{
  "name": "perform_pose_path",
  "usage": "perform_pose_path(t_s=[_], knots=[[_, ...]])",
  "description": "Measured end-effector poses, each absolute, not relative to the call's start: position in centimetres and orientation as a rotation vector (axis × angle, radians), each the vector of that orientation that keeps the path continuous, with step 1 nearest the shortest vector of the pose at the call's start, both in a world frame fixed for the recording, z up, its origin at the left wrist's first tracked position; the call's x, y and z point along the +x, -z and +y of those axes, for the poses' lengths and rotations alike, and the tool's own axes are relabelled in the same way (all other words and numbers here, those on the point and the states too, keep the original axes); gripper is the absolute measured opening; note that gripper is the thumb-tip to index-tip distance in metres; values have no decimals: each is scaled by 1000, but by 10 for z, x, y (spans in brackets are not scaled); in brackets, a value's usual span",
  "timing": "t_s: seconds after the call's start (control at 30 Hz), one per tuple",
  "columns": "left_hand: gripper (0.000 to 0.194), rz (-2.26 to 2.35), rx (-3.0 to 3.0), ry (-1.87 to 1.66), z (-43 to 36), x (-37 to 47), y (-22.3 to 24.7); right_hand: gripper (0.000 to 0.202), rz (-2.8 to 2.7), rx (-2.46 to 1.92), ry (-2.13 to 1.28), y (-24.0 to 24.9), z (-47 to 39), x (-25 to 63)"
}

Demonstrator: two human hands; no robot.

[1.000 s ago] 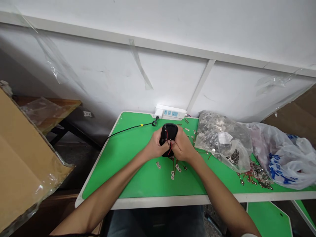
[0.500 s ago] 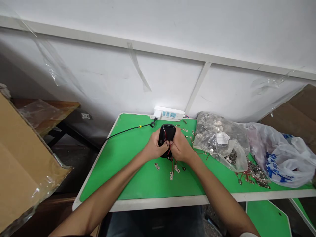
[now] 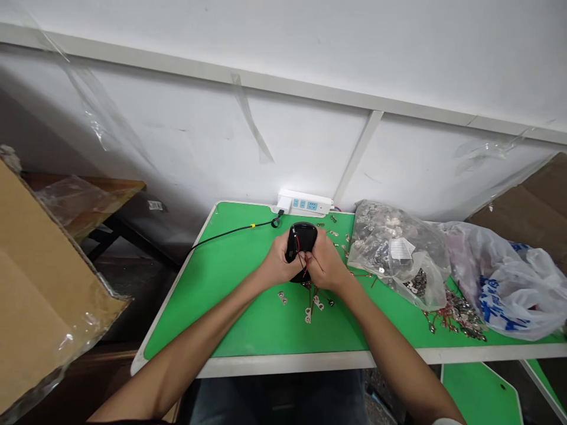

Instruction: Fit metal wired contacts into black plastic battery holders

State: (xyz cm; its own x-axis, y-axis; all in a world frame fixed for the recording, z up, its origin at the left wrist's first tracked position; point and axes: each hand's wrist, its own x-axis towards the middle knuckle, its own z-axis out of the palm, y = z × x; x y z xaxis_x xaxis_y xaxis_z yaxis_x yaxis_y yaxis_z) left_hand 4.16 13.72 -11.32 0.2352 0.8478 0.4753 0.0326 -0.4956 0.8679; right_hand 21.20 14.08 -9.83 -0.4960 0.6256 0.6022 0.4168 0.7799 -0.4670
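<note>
A black rounded plastic housing (image 3: 303, 234) with thin red and black wires (image 3: 298, 243) is held up above the green table. My left hand (image 3: 280, 261) is closed around its left side, and my right hand (image 3: 325, 260) grips the right side. Both thumbs press together near the wires at the lower middle of the housing; what lies under them is hidden. Just below the hands, small metal battery contacts (image 3: 309, 314) with red wires lie on the table. Another loose contact plate (image 3: 282, 297) sits a little to the left.
A white power strip (image 3: 305, 203) with a plugged-in black cable (image 3: 225, 233) stands against the wall. To the right are a clear bag of metal parts (image 3: 376, 236), a heap of contacts (image 3: 463, 316) and a white plastic bag (image 3: 527, 289). A cardboard box (image 3: 48, 295) is at left.
The view has shifted very slightly. Both hands keep their hold on the black housing, with hardly any visible movement of the thumbs and wires.
</note>
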Motion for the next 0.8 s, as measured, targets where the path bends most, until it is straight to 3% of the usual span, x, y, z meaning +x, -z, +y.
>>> perform_pose_path(t_s=[0.6, 0.8], knots=[[31, 868, 1657, -1351, 140, 47, 113, 48, -2130, -871, -422, 96, 140, 210], [45, 761, 1601, -1312, 137, 41, 113, 48, -2213, -768, -342, 89, 141, 217]])
